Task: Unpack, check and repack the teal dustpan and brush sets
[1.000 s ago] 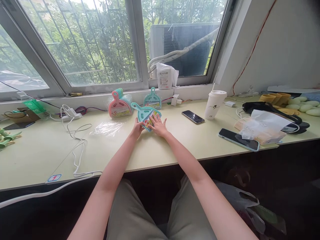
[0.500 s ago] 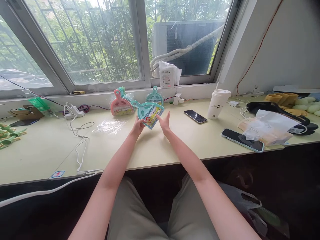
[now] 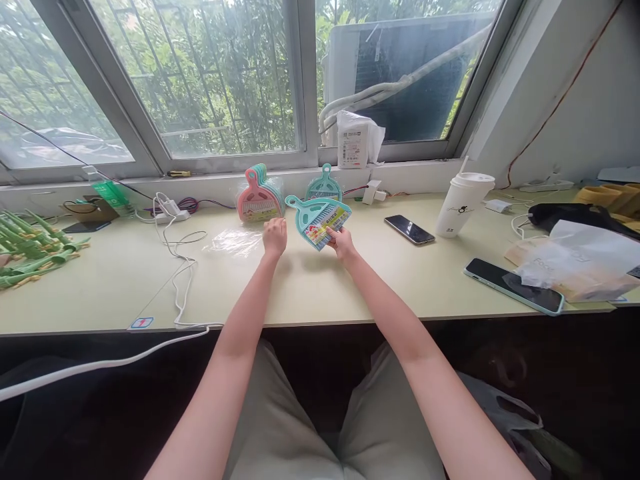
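Observation:
My right hand (image 3: 343, 243) grips a teal mini dustpan and brush set (image 3: 319, 220) by its lower right edge, thumb in front of the yellow label. The set is tilted above the table, its handle pointing up and left. My left hand (image 3: 275, 238) is apart from it, just to the left, with fingers curled and its back towards me; whatever is in it is hidden. Beyond the left hand stands a row of similar dustpan sets, a pink one (image 3: 257, 200) in front. Another teal set (image 3: 325, 185) stands by the window sill. Clear plastic wrap (image 3: 235, 241) lies left of my left hand.
To the right are a black phone (image 3: 409, 229), a white paper cup (image 3: 456, 210) with a straw, a second phone (image 3: 510, 285) and a white bag (image 3: 575, 257). White cables (image 3: 185, 280) run over the table (image 3: 310, 297) at left, near green stalks (image 3: 35, 247).
My left hand has let go of the teal dustpan set and moved left and slightly up. My right hand now holds the set alone. The view has shifted left.

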The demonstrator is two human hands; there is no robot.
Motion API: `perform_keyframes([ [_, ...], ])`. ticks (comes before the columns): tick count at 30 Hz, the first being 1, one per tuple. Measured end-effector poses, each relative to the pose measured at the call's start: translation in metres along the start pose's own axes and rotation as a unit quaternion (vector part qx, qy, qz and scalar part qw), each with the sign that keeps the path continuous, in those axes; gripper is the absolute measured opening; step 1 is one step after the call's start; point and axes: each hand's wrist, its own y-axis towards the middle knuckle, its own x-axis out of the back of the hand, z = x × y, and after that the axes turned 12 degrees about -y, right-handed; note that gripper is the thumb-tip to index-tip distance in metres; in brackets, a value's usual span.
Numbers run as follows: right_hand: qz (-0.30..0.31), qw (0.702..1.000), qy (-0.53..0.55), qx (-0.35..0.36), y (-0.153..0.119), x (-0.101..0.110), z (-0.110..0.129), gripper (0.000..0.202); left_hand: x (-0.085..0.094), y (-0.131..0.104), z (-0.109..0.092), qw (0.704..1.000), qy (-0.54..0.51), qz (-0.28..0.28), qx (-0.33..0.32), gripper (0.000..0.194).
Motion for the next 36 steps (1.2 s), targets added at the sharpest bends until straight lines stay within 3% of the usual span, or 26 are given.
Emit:
perform_keyframes([
  [2, -0.019, 1.000, -0.007, -0.002, 0.002, 0.004, -0.001, 0.012, 0.015, 0.002, 0.009, 0.992, 0.116, -0.050, -0.014, 0.038],
  [5, -0.037, 0.999, -0.011, 0.000, 0.005, 0.008, -0.002, 0.013, 0.030, 0.005, 0.022, 0.971, 0.232, -0.059, 0.015, 0.034],
  [8, -0.045, 0.999, -0.008, -0.002, 0.006, 0.011, -0.002, 0.015, 0.030, 0.008, 0.025, 0.948, 0.319, -0.011, 0.005, 0.019],
  [11, -0.049, 0.999, -0.011, -0.004, 0.007, 0.011, -0.002, 0.014, 0.021, 0.010, 0.020, 0.930, 0.362, 0.064, -0.016, 0.018],
  [14, -0.047, 0.999, -0.020, -0.004, 0.006, 0.011, 0.000, 0.013, 0.014, 0.007, 0.016, 0.915, 0.398, 0.065, -0.013, 0.020],
  [17, -0.037, 0.999, -0.033, -0.008, 0.005, 0.011, 0.002, 0.012, 0.013, 0.004, 0.017, 0.914, 0.404, 0.003, -0.034, 0.025],
  [19, -0.022, 0.999, -0.044, -0.017, 0.004, 0.011, 0.003, 0.011, 0.016, 0.004, 0.021, 0.920, 0.391, -0.004, -0.036, 0.033],
  [23, 0.047, 0.995, -0.080, -0.046, 0.002, 0.015, 0.006, 0.012, 0.023, 0.009, 0.027, 0.943, 0.333, -0.014, 0.012, 0.012],
  [26, 0.083, 0.987, -0.111, -0.081, 0.003, 0.016, 0.007, 0.013, 0.026, 0.012, 0.030, 0.947, 0.319, -0.030, 0.028, 0.010],
  [31, 0.060, 0.986, -0.112, -0.109, 0.006, 0.017, 0.004, 0.019, 0.026, 0.013, 0.029, 0.948, 0.315, -0.039, 0.034, 0.008],
  [36, 0.018, 0.993, -0.084, -0.086, 0.009, 0.021, -0.001, 0.025, 0.023, 0.012, 0.027, 0.941, 0.336, -0.031, 0.040, 0.010],
])
